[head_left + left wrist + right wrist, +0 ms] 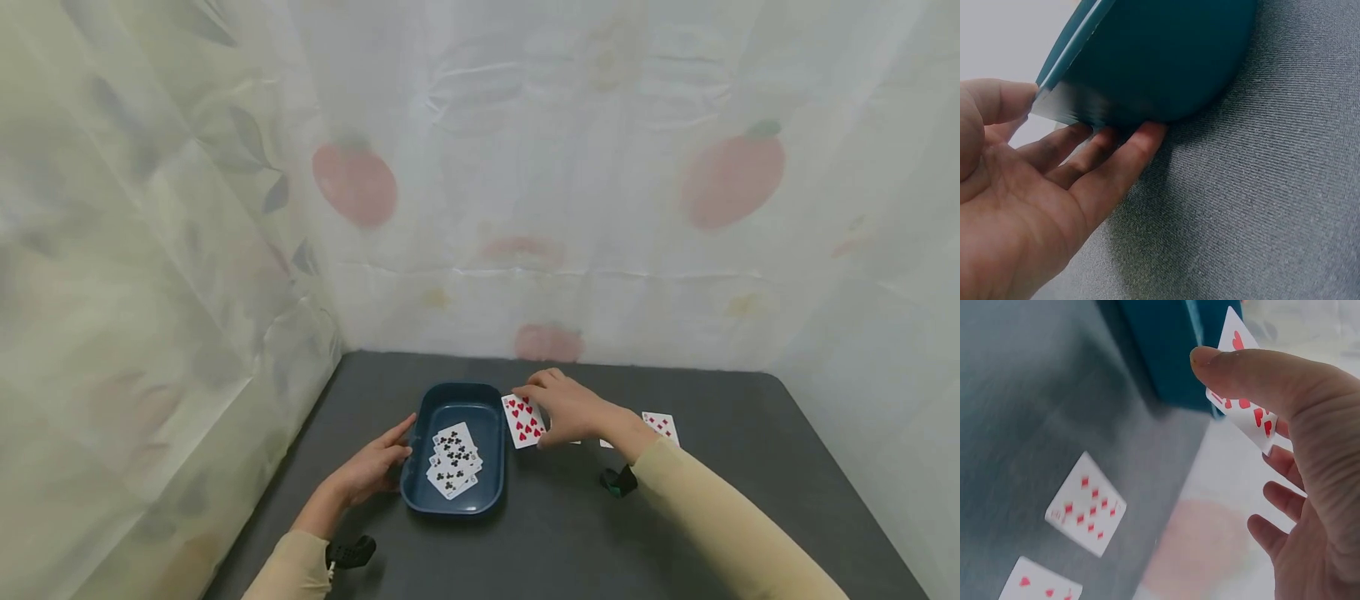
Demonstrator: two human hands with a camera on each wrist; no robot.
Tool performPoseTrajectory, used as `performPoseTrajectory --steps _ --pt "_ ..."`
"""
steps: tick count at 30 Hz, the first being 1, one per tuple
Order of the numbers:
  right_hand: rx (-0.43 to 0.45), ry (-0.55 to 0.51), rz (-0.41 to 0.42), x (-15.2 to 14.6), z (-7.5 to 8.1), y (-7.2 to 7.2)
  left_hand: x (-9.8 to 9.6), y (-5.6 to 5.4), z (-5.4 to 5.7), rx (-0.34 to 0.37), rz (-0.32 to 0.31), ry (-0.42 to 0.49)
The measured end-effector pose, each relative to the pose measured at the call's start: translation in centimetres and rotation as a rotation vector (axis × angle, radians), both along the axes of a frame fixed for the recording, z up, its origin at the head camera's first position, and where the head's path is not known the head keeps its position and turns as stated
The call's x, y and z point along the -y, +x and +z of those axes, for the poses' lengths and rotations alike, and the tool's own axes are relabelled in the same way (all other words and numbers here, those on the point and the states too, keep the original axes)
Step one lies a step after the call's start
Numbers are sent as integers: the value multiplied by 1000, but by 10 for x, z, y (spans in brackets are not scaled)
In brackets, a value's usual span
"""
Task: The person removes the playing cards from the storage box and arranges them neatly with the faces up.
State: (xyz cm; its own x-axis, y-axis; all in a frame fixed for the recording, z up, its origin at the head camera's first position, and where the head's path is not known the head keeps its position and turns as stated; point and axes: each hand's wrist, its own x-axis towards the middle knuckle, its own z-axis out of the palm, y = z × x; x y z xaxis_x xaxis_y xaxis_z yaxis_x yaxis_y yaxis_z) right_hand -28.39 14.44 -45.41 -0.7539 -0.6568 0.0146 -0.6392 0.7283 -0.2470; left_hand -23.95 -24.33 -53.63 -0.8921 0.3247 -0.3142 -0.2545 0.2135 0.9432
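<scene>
My right hand (573, 408) pinches a hearts playing card (522, 421) between thumb and fingers, just right of the tray. In the right wrist view the thumb lies across the face of this card (1250, 412), and the other fingers are spread behind it. On the left, my left hand (371, 467) touches the outer wall of a dark blue tray (491, 492) with nearly straight fingers. The left wrist view has its thumb at the rim and its fingertips against the side. Several overlapping clubs cards (453, 458) lie face up inside the tray.
Right of the tray, a red-suited card (662, 427) lies on the dark table (540, 542), with others partly hidden by my right arm. The right wrist view has a diamonds card (1087, 506) and a hearts card (1038, 582). Curtains (525, 167) enclose the back and sides.
</scene>
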Motion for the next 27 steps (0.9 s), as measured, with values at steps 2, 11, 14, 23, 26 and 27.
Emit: performPoseTrajectory --steps 2,11,14,23,26,27 --pt "17 -8 -18 -11 3 2 0 0 1 0 -4 -1" --pt "0 14 -85 -75 1 8 0 0 2 4 1 -3" --pt "0 30 -121 -98 -6 8 1 0 1 2 2 -2" --pt "-22 88 -210 -160 -27 11 4 1 -1 -2 10 -14" --pt "-18 117 -248 -180 -35 12 5 1 -1 -2 5 -15" --pt "-15 127 -266 -187 -38 12 5 1 -1 -1 5 -14"
